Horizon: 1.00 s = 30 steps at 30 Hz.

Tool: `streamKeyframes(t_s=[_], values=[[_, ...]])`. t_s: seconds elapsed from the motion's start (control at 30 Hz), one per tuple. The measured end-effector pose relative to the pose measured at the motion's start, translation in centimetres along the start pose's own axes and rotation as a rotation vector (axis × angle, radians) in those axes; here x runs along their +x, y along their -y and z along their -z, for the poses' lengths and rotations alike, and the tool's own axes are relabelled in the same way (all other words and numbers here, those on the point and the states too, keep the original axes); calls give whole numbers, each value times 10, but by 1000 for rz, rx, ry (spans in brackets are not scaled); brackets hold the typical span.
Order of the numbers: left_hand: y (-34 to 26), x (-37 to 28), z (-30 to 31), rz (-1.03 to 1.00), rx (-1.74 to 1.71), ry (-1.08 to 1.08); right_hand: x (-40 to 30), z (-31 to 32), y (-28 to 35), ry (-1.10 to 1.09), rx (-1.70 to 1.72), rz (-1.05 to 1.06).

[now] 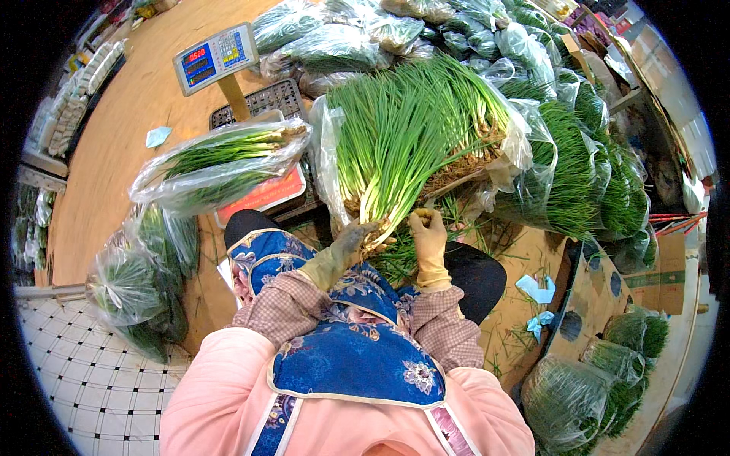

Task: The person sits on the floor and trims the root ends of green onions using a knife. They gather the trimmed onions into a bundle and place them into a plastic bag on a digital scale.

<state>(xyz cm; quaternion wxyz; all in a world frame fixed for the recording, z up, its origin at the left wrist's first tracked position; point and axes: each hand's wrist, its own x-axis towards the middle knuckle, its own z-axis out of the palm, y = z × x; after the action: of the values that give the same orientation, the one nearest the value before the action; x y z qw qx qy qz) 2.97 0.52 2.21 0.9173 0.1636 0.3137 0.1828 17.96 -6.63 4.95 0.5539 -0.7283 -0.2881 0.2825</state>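
Note:
My left hand (347, 246), in a stained rubber glove, grips a bunch of thin scallions (390, 188) at the white root end. Their green leaves fan away from me over an open clear plastic bag (328, 151). Just right of the roots is my right hand (430, 235), gloved too, with thumb and forefinger pinched together. Whether anything small is between those fingertips cannot be told. Beyond lie more scallions (482, 105) with brown roots, on the same plastic. Loose green trimmings (393, 262) are on my lap and below my hands.
A digital scale display (217, 58) stands at the far left. Bagged scallions (228, 145) rest over its red platform (268, 194). Filled bags (336, 45) are piled beyond, with more bags (562, 165) at right and others (128, 279) at left. A wooden board (576, 302) is at lower right.

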Motion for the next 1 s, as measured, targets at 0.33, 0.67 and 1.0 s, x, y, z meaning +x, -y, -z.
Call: streamKeyframes(t_s=[0.33,0.67,1.0], values=[[5,-4,-24,-250,377,-154,22,-25,6,195,-256,-68],[4,-7,-43,-211,618,-263,11,-6,-19,41,124,-169],[18,7,-36,-521,1851,-264,11,7,-13,230,575,-443]])
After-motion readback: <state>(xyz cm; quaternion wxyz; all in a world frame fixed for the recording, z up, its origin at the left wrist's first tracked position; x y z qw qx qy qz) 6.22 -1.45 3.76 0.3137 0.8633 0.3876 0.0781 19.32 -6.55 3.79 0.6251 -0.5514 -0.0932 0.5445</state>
